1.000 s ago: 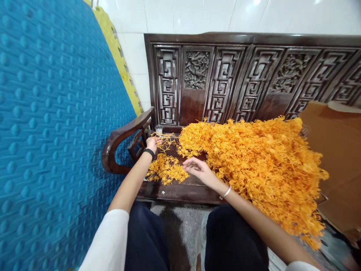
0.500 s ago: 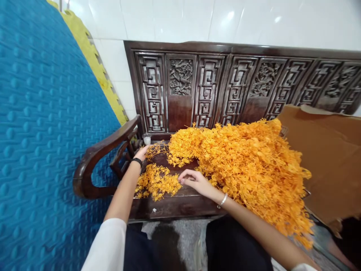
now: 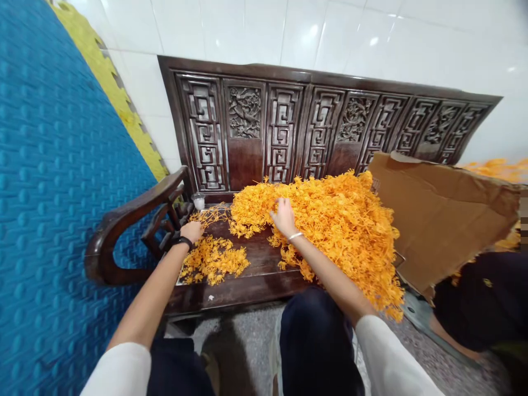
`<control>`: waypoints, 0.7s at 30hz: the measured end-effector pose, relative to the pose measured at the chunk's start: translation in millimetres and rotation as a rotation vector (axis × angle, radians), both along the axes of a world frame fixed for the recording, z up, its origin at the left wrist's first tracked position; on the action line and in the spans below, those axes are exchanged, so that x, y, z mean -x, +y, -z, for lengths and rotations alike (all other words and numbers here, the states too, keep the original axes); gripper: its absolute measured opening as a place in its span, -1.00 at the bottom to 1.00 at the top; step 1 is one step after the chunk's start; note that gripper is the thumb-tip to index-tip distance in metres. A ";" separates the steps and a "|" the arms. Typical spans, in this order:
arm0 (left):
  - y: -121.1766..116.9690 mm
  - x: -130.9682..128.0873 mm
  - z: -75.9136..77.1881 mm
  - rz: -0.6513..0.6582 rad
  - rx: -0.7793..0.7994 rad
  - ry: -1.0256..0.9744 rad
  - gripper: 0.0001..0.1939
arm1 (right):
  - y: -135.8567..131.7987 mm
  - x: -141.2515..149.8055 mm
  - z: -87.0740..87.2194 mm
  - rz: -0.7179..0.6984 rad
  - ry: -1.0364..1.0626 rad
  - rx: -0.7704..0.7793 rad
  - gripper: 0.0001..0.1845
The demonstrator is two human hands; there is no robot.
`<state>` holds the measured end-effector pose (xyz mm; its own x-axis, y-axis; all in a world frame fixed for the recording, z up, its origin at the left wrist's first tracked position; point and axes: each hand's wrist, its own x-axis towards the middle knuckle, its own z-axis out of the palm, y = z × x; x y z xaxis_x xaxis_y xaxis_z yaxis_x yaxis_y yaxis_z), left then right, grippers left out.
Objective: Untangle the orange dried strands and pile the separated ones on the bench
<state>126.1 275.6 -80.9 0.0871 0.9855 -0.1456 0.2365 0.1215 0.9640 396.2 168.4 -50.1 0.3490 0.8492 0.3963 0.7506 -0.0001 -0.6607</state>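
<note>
Dark wooden counter (image 3: 263, 258) carries, at centre frame, one orange heap (image 3: 344, 225), seemingly light, soft, tangle-prone, best lifted by edge strands (image 3: 304, 269); right hand (image 3: 284, 220) over it, fingers parted; left hand (image 3: 192, 231) curled by smaller pile (image 3: 218, 261), grip untellable.

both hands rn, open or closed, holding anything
Left hand: fingers curled, grip can't be told.
Right hand: open, fingers spread at the big orange pile.
</note>
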 end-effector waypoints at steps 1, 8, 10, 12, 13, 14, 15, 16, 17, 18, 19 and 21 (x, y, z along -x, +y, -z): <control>-6.7 -1.9 -1.8 0.074 -0.051 0.030 -0.93 | 9.7 -6.9 -2.3 0.134 -0.151 0.036 -0.49; -92.4 -19.9 -33.6 0.537 -0.164 0.181 -0.79 | 38.5 -52.7 -31.7 0.256 -0.416 0.190 -0.64; -124.8 -21.2 -44.1 0.970 -0.001 0.202 -0.74 | 37.2 -66.2 -47.7 0.224 -0.439 0.124 -0.63; -152.5 -20.8 -49.5 1.335 0.043 0.248 -0.68 | 37.4 -78.5 -65.0 0.198 -0.462 0.033 -0.64; -163.7 -20.3 -49.5 1.368 -0.026 0.351 -0.70 | 38.6 -84.1 -73.6 0.191 -0.460 -0.058 -0.67; -173.0 -19.7 -47.8 1.354 -0.119 0.505 -0.71 | 40.6 -89.4 -81.9 0.198 -0.426 -0.135 -0.70; -180.4 -18.9 -44.6 1.317 -0.230 0.667 -0.70 | 43.1 -94.5 -89.7 0.221 -0.367 -0.205 -0.72; -186.1 -18.1 -40.5 1.284 -0.323 0.817 -0.69 | 45.9 -99.6 -96.7 0.247 -0.301 -0.269 -0.75; -190.4 -17.1 -36.1 1.254 -0.401 0.946 -0.68 | 48.7 -104.7 -102.8 0.274 -0.235 -0.327 -0.78; -193.5 -16.1 -31.9 1.236 -0.449 1.054 -0.66 | 51.2 -109.7 -107.6 0.299 -0.174 -0.381 -0.80; -195.6 -15.0 -28.6 1.232 -0.470 1.132 -0.65 | 53.2 -114.6 -111.0 0.316 -0.120 -0.432 -0.83; -197.7 -13.4 -24.9 1.249 -0.451 1.217 -0.62 | 56.2 -123.0 -113.5 0.335 -0.018 -0.518 -0.88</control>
